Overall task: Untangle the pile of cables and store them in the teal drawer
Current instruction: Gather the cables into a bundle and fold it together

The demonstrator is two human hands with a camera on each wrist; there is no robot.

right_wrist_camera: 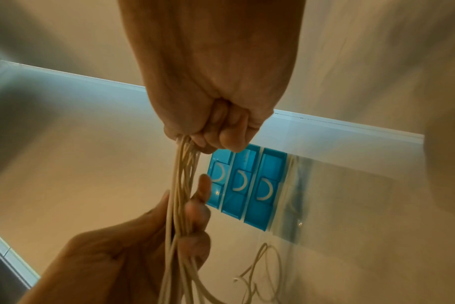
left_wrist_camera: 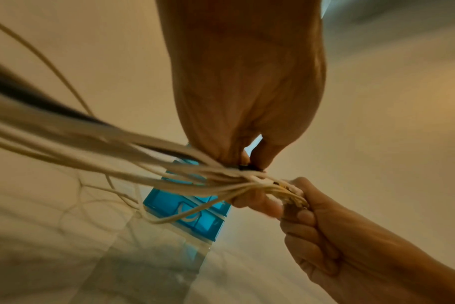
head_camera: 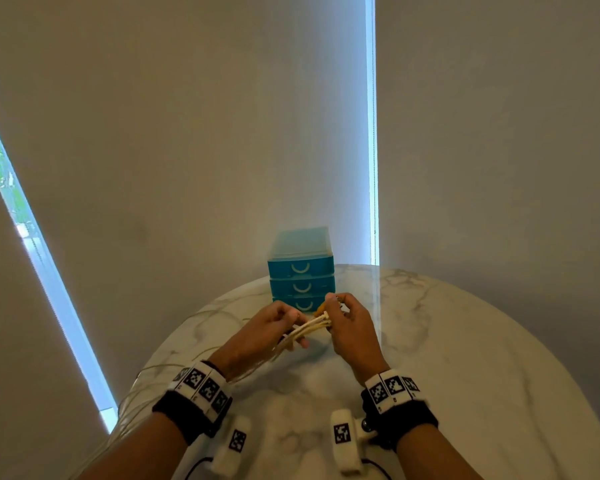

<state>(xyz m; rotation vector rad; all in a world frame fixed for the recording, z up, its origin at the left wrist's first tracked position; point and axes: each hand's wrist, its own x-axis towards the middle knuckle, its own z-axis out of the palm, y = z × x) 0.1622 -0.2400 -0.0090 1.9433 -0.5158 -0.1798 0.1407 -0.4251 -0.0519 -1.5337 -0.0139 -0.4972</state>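
A bundle of cream cables (head_camera: 310,328) is stretched between my two hands, above the marble table and just in front of the teal drawer unit (head_camera: 300,271). My right hand (head_camera: 340,317) grips one end of the bundle in a fist (right_wrist_camera: 208,139), with connector tips poking out beside its fingers (left_wrist_camera: 294,191). My left hand (head_camera: 281,327) pinches the strands a little further along (left_wrist_camera: 247,162), and they run through its curled fingers (right_wrist_camera: 192,216). The rest of the cables (left_wrist_camera: 117,148) trail away to the left. All three drawers (right_wrist_camera: 247,185) are closed.
The round marble table (head_camera: 447,341) stands against pale window blinds. Loose cable loops (head_camera: 160,372) lie on its left side and hang over the edge. More loops (right_wrist_camera: 260,265) lie near the drawer unit. To the right of my hands the marble is bare.
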